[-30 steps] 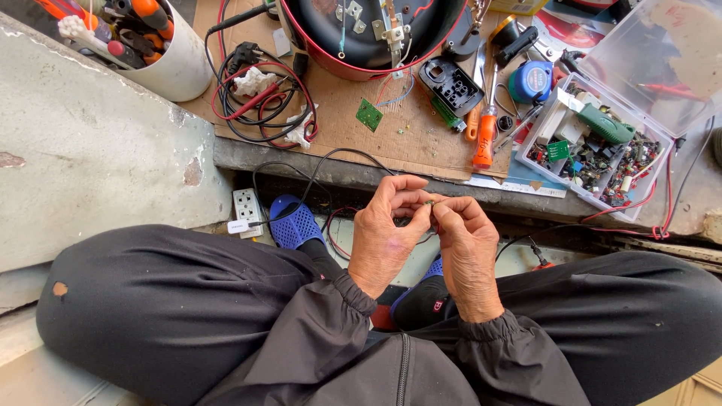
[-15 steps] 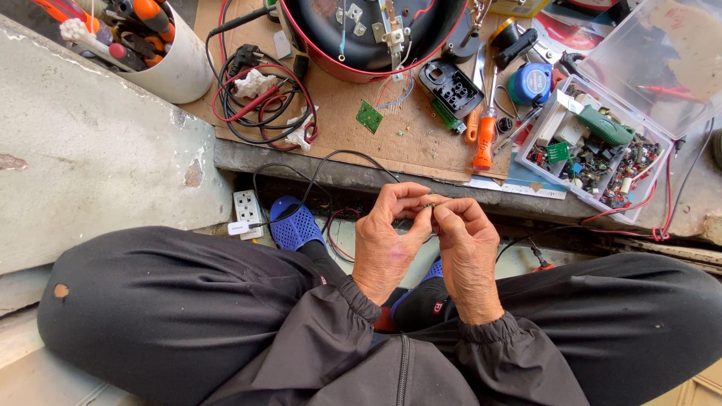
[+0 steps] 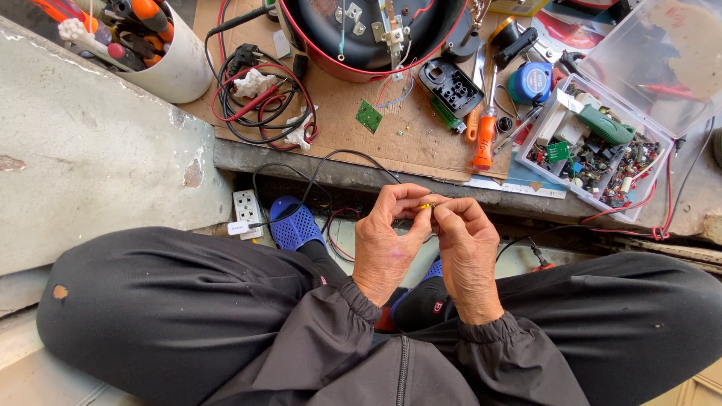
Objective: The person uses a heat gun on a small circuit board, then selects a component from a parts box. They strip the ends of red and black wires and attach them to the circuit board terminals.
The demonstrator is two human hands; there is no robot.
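Note:
My left hand (image 3: 389, 240) and my right hand (image 3: 466, 248) meet fingertip to fingertip above my lap, in front of the concrete ledge. Between the pinched fingers sits a tiny yellow piece (image 3: 426, 205), mostly hidden; both hands grip it. A thin black wire (image 3: 331, 162) arcs from the wall socket strip (image 3: 245, 208) up toward my left fingers. I sit cross-legged in dark trousers, with blue perforated sandals (image 3: 293, 225) under my knees.
On the cardboard sheet (image 3: 391, 135) lie a red-rimmed black pot (image 3: 372, 34) with exposed parts, coiled red and black leads (image 3: 259, 101), an orange-handled screwdriver (image 3: 485, 139) and a small green circuit board (image 3: 368, 116). A clear parts box (image 3: 598, 143) stands right; a white tool cup (image 3: 169, 56) far left.
My fingers have shifted slightly around the small piece, and the hands have stayed together in the same place. Nothing else has moved.

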